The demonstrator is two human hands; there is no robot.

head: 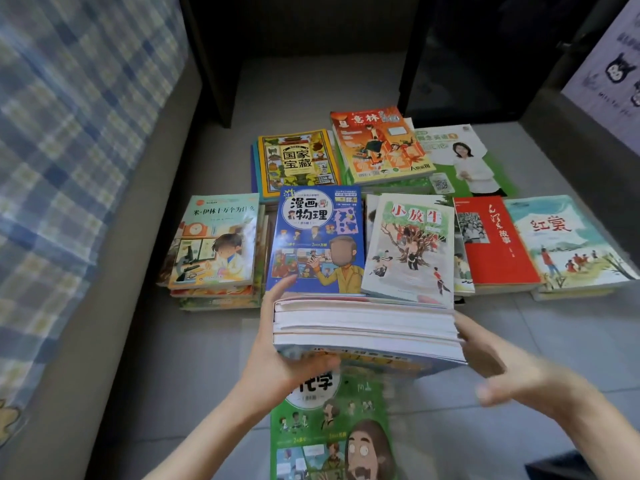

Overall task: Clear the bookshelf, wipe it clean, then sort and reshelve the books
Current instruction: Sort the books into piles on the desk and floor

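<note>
Centre-bottom of the frame, the left grip (pixel 277 351) clasps the book stack (pixel 367 323). The blurred right grip (pixel 502 368) touches its right side, curl unclear. Books may slide, spilling onto the sorted piles (pixel 318 237).

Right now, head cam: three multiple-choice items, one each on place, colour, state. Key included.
1. Where does the green comic book lie? A) on the floor below the held stack B) on the bed C) in the shelf
2. What colour is the physics comic beyond the left hand? A) red B) black C) blue
3. The stack is: A) untouched on the floor B) held between both hands C) upright in the shelf
Key: 1 A, its top edge is hidden by the stack; 2 C, blue around its white title circle; 3 B, left hand and right hand hold its two sides.
</note>
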